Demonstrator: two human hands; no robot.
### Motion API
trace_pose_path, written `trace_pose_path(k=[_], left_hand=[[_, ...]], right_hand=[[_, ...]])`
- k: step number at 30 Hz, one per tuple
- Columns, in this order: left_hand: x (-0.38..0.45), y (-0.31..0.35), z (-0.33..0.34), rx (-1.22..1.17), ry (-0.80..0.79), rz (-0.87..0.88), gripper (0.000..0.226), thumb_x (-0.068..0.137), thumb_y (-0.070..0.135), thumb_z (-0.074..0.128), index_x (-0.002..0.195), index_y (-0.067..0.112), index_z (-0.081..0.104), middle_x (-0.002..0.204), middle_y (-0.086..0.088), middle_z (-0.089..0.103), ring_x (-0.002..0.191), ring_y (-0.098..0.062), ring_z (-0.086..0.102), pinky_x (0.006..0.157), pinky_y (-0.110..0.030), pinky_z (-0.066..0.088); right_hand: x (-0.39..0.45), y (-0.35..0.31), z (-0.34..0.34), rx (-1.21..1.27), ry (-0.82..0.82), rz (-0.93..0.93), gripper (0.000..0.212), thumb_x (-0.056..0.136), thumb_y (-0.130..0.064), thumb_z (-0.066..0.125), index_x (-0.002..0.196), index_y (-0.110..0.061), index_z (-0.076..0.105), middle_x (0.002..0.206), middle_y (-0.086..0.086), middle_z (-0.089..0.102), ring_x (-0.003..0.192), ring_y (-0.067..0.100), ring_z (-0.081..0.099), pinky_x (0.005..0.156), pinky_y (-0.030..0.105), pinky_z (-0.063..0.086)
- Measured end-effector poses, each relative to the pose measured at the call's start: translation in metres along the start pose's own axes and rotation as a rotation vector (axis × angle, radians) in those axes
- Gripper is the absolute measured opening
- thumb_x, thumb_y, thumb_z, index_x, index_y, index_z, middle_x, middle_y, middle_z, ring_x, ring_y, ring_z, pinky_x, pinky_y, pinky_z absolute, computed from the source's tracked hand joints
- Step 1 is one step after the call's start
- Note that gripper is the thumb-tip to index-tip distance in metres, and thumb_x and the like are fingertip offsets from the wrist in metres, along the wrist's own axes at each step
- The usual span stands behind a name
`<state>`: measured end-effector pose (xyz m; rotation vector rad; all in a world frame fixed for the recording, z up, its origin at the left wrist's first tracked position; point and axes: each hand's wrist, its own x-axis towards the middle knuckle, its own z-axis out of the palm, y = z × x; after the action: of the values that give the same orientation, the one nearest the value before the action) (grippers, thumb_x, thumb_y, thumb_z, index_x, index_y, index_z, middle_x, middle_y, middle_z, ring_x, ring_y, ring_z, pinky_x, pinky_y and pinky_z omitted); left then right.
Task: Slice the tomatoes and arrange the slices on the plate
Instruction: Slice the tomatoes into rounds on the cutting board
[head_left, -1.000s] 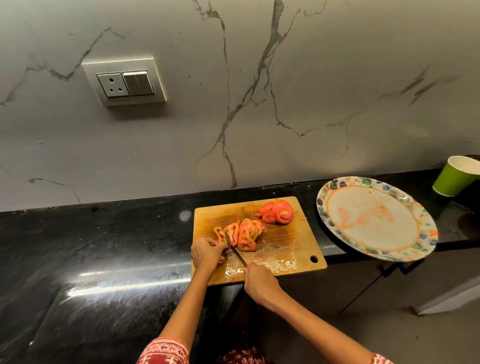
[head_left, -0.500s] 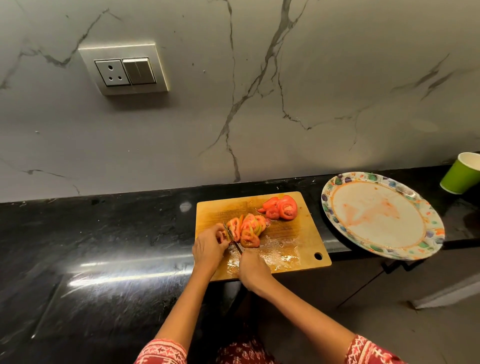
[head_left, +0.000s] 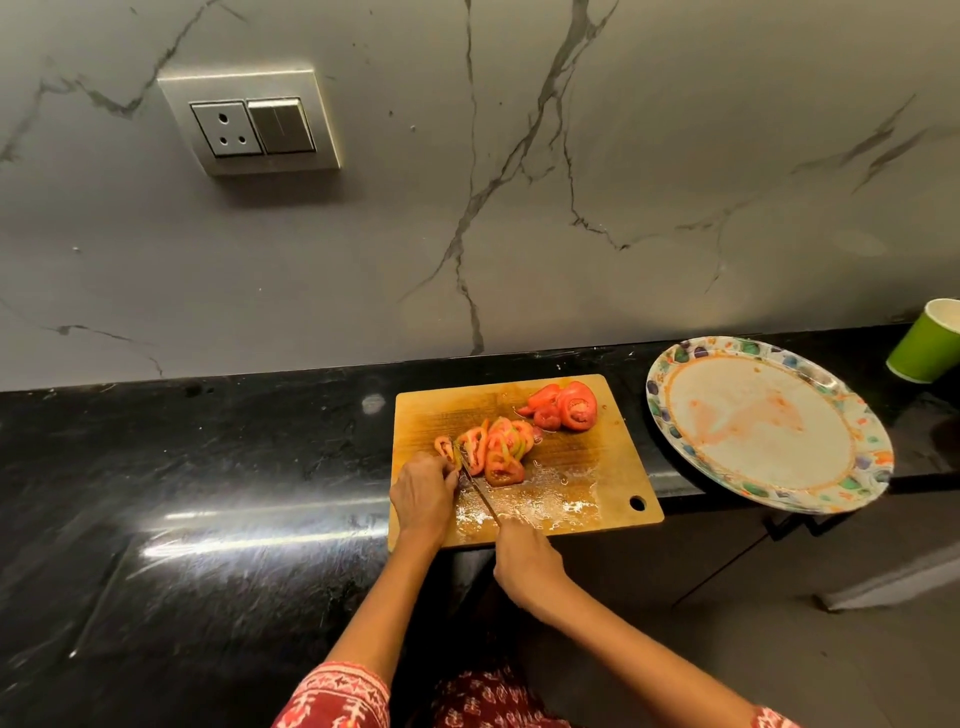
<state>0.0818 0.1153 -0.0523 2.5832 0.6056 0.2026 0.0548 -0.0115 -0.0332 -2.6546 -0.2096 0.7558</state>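
Right hand grips knife, handle hidden; left hand pins a tomato piece.

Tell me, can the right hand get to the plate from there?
Probably yes. The right hand holds the knife at the board; the plate sits just right of the board, with nothing between. It should put the knife down first.

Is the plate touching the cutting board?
Apart. The head view shows a strip of black counter between the plate and the cutting board's right edge.
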Motion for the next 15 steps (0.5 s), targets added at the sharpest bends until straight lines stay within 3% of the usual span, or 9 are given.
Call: trace_pose_path(k=[5,10,15], left_hand=[[0.000,0.003,-0.001,0.040,-0.016,-0.019,0.014,0.085,0.024,0.061,0.086,0.012,0.068,0.096,-0.005,0.065,0.090,-0.022,0.059,0.067,-0.028,0.033],[-0.006,0.002,-0.002,0.064,-0.026,-0.033,0.012,0.085,0.022,0.061,0.084,0.014,0.069,0.094,-0.006,0.066,0.089,-0.024,0.061,0.068,-0.031,0.039],[-0.012,0.001,-0.002,0.042,-0.010,-0.071,0.011,0.084,0.017,0.061,0.086,0.011,0.070,0.094,-0.009,0.066,0.090,-0.029,0.061,0.072,-0.035,0.044]], right_hand=[[0.004,0.002,-0.003,0.059,-0.016,0.026,0.025,0.093,-0.010,0.048,0.117,-0.003,0.053,0.120,0.014,0.058,0.114,0.032,0.055,0.087,0.038,0.048],[0.019,-0.020,-0.001,0.046,0.073,-0.003,0.028,0.094,-0.002,0.041,0.120,-0.002,0.052,0.125,0.015,0.056,0.117,0.031,0.053,0.089,0.037,0.044],[0.032,-0.027,-0.012,0.045,0.054,-0.006,0.027,0.093,-0.001,0.042,0.116,0.000,0.056,0.124,0.016,0.058,0.117,0.031,0.054,0.087,0.036,0.045]])
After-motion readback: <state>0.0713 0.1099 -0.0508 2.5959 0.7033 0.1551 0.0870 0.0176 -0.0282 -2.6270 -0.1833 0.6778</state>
